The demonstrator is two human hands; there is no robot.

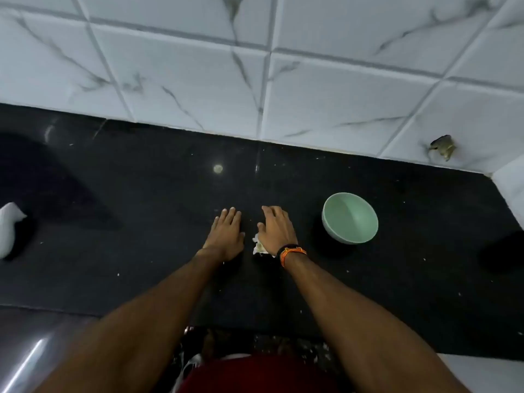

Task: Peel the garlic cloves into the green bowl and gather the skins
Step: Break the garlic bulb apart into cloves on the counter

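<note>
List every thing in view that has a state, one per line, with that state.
Round pale green bowl: upright on the black counter, looks empty.
Left hand: open, flat on the counter.
Right hand: open, fingers spread over the pile of papery white garlic skins.
White plastic bag: lying at the counter's left edge.

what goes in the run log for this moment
left hand flat on counter | right hand over skins | green bowl right
</note>
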